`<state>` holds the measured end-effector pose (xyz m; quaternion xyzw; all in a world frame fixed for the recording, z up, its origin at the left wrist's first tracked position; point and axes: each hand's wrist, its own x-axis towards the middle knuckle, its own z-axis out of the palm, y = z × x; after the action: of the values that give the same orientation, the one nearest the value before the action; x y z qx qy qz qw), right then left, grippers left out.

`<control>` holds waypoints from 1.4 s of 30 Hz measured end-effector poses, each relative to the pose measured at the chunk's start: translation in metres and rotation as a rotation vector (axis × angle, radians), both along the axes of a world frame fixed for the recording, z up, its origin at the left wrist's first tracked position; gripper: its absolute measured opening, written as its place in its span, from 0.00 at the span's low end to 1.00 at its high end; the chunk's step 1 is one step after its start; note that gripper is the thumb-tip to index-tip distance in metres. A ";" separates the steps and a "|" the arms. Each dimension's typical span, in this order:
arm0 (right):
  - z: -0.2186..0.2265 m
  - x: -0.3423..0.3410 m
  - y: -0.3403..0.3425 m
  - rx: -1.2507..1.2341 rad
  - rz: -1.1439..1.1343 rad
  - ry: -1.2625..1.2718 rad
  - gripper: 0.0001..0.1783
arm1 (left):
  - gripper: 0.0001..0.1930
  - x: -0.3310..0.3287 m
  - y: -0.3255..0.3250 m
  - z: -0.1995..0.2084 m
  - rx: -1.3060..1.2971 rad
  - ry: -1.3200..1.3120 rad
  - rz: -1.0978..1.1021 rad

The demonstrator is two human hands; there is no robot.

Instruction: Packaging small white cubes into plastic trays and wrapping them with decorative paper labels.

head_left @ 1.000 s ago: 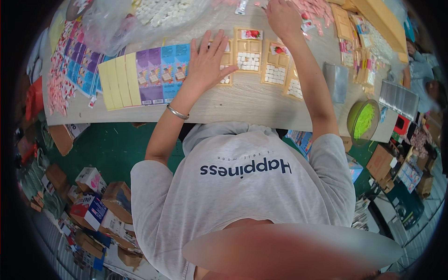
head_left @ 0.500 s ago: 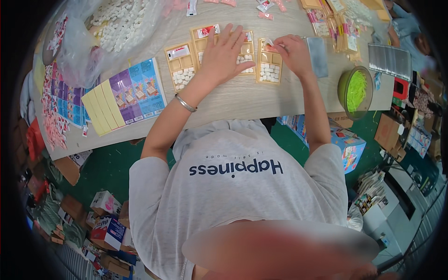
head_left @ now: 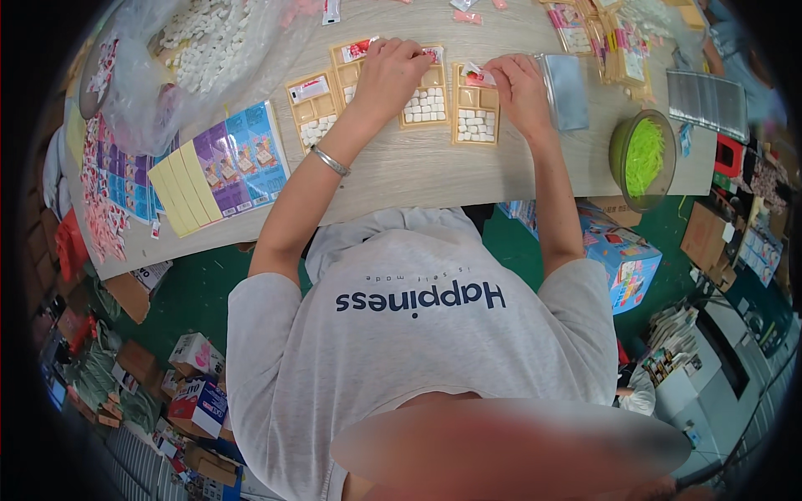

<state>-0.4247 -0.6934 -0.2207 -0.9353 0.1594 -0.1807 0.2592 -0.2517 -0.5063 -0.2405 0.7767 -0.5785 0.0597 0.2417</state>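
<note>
Several small wooden-coloured compartment trays stand in a row on the table, with white pellet-like pieces in their lower sections. The left tray point(head_left: 294, 95) holds a white sachet point(head_left: 310, 88). Over the middle trays point(head_left: 446, 82), my left hand point(head_left: 386, 82) has bent fingers, tips beside a red-and-white sachet point(head_left: 433, 55); what they grip, if anything, is hidden. Another red-and-white sachet point(head_left: 356, 50) shows left of that hand. At the right tray point(head_left: 455, 104), my right hand point(head_left: 520, 85) pinches the edge of a small white-and-red sachet point(head_left: 478, 73) in the top compartment.
A clear bag of white pieces point(head_left: 209, 50) lies far left, near printed card sheets point(head_left: 225, 171) and scattered pink sachets point(head_left: 100, 217). To the right are a grey-blue flat packet point(head_left: 568, 92), filled trays point(head_left: 622, 54) and a bowl of green shreds point(head_left: 642, 159).
My left hand's spread fingers have bent and drawn together over the middle trays, uncovering more white pieces. My right hand remains at the right tray's sachet. The whole view has shifted slightly.
</note>
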 end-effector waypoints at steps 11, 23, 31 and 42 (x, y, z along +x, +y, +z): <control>-0.002 -0.006 0.011 -0.025 0.020 -0.020 0.05 | 0.39 -0.038 0.013 -0.003 0.101 -0.037 0.059; -0.004 -0.011 0.018 -0.072 -0.019 -0.002 0.09 | 0.48 -0.046 0.015 0.005 0.183 -0.017 0.080; 0.018 0.045 0.088 -0.156 0.156 0.110 0.30 | 0.46 0.012 0.074 0.001 0.249 -0.044 0.361; 0.026 0.097 0.129 -0.247 0.173 0.200 0.37 | 0.44 0.027 0.147 0.045 0.011 0.187 0.613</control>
<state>-0.3281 -0.5640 -0.1952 -0.9835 0.0800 -0.0823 0.1399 -0.2246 -0.3598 -0.1956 0.9182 -0.2932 0.0551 0.2604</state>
